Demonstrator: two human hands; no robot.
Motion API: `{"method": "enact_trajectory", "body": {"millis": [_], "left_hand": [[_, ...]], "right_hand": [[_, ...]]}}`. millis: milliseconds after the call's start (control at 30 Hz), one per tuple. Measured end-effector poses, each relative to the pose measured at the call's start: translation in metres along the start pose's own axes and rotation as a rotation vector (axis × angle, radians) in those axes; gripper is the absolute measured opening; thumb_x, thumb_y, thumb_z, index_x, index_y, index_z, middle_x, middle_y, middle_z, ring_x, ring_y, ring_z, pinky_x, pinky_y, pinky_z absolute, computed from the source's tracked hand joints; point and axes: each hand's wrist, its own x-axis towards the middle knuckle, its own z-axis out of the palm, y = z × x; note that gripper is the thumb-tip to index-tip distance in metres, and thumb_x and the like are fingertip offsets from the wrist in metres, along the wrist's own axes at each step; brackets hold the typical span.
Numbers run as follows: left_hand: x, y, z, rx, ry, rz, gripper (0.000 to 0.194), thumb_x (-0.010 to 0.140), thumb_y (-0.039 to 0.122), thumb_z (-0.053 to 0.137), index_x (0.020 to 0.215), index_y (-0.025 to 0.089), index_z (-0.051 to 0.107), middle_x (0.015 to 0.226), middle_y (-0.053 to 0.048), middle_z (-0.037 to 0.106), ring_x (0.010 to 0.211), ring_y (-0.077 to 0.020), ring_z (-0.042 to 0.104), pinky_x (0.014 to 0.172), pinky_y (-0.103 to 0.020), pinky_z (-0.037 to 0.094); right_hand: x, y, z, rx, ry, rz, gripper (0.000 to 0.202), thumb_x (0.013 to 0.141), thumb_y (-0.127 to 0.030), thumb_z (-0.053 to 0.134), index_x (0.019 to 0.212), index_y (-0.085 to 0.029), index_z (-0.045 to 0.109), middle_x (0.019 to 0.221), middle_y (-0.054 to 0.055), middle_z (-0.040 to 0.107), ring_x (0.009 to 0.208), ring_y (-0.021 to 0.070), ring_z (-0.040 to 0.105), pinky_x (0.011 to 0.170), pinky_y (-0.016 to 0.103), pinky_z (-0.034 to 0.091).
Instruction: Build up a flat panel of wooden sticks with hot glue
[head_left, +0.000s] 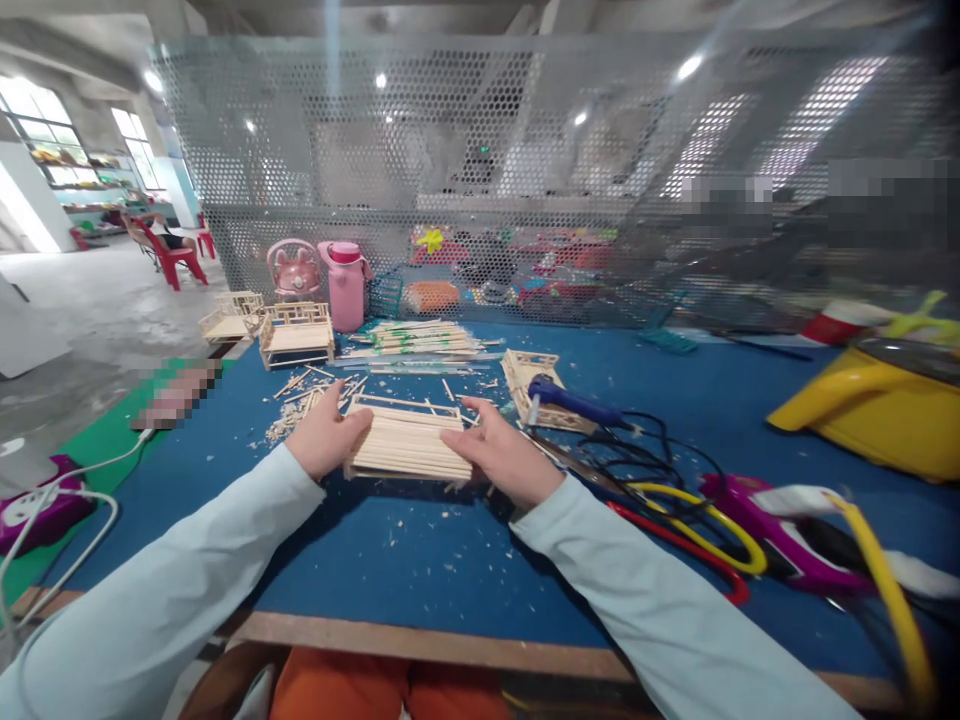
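Fingers of the left hand (324,437) and the right hand (508,458) grasp the slatted stick piece (411,447) between them, one hand at each short end. It is held just above or against the near middle of the blue tabletop (450,580); which of the two is hard to tell. The left thumb presses flat on the slats near their left edge, pointing inward, while the index finger stretches away from the body along the end. Mirroring this, the right thumb lies over the right edge of the slats, its index finger reaching forward and inward past the corner. The remaining fingers are mostly hidden behind the palms and the piece. Both forearms, in pale blue sleeves (176,570), come in low from the near corners and slant toward each other, wrists nearly straight. Just beyond the left hand lie loose stick scraps (301,402), with a bundle of sticks (424,338) farther back. Near the right hand, a blue glue gun (574,400) lies over a stick frame (523,375). A finished-looking miniature bench (298,337) stands at the back left, near a pink bottle (346,292).
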Motion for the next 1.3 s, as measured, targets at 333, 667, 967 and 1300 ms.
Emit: {"method": "enact_trajectory", "body": {"millis": [333,667,967,1300], "left_hand": [[0.007,0.005,-0.037,0.786,-0.115,0.203,0.050,0.080,0.044,0.040,0.116,0.014,0.057,0.042,-0.001,0.057,0.058,-0.0236,0.061,0.062,-0.029,0.039],[0.024,-0.014,-0.034,1.025,-0.310,0.201,0.020,0.058,0.041,0.064,0.048,0.023,0.063,0.057,-0.006,0.065,0.060,-0.0230,0.060,0.051,-0.027,0.035],[0.015,-0.003,-0.034,1.063,-0.073,0.205,0.025,0.078,0.027,0.042,0.074,0.018,0.065,0.068,-0.013,0.067,0.069,-0.0264,0.063,0.059,-0.030,0.040],[-0.011,0.004,-0.007,0.576,-0.175,0.724,0.028,0.086,0.033,0.035,0.087,0.023,0.060,0.087,-0.006,0.067,0.081,-0.0187,0.060,0.073,-0.025,0.041]], "right_hand": [[-0.004,0.003,-0.017,-0.585,-0.038,-0.123,0.084,0.073,-0.038,0.060,0.140,-0.005,0.020,0.052,-0.004,0.056,0.046,0.0145,0.051,0.047,0.026,0.036],[-0.004,0.000,-0.016,-0.617,0.044,-0.180,0.075,0.079,-0.041,0.051,0.138,-0.003,0.025,0.043,-0.002,0.056,0.038,0.0180,0.052,0.043,0.029,0.037],[-0.004,-0.001,-0.018,-0.693,0.250,-0.323,0.068,0.081,-0.048,0.047,0.135,-0.009,0.032,0.055,0.001,0.060,0.051,0.0194,0.057,0.051,0.031,0.040],[-0.003,-0.010,-0.019,-0.873,0.098,-0.900,0.028,0.088,-0.031,0.038,0.101,-0.023,0.061,0.105,0.008,0.065,0.100,0.0232,0.057,0.088,0.040,0.037]]}}
